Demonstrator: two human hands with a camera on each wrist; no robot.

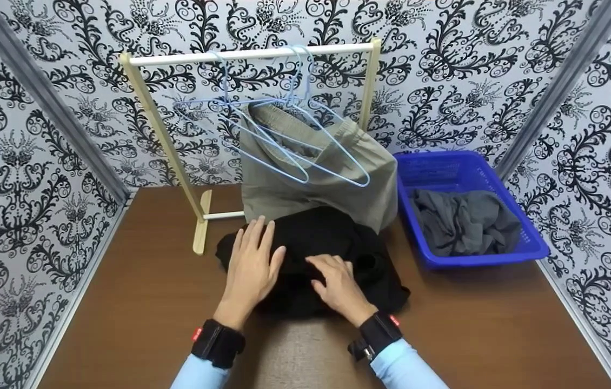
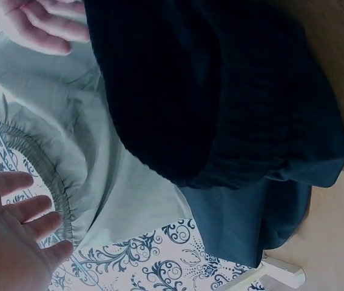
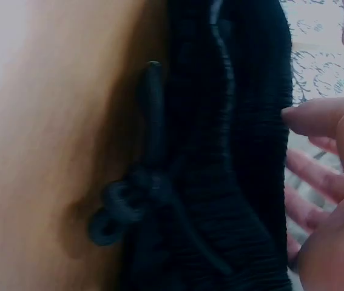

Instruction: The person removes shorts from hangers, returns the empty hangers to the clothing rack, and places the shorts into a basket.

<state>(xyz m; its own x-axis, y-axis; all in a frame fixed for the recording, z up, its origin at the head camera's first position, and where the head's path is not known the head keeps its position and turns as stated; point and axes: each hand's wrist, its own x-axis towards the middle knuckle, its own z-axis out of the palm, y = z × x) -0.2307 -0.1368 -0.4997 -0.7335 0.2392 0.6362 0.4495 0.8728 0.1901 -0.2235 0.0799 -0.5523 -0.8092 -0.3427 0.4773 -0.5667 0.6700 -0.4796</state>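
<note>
Black pants (image 1: 311,237) lie bunched on the brown table; the right wrist view shows their gathered waistband (image 3: 202,182) and a knotted drawstring (image 3: 153,182). Over their left part is my left hand (image 1: 251,267), fingers extended; in the left wrist view that hand (image 2: 14,230) is apart from the cloth with relaxed fingers. My right hand (image 1: 339,283) is above their middle, fingers slightly bent. In the right wrist view its thumb (image 3: 317,118) is at the waistband's edge; whether it presses there I cannot tell. Beige elastic-waist pants (image 1: 311,183) hang just behind.
A wooden rack (image 1: 167,135) with a white rail (image 1: 251,54) bears several light blue wire hangers (image 1: 284,156). To the right, a blue plastic basket (image 1: 424,237) holds a crumpled dark grey garment (image 1: 465,224). Patterned walls (image 1: 457,65) enclose the table (image 1: 121,313).
</note>
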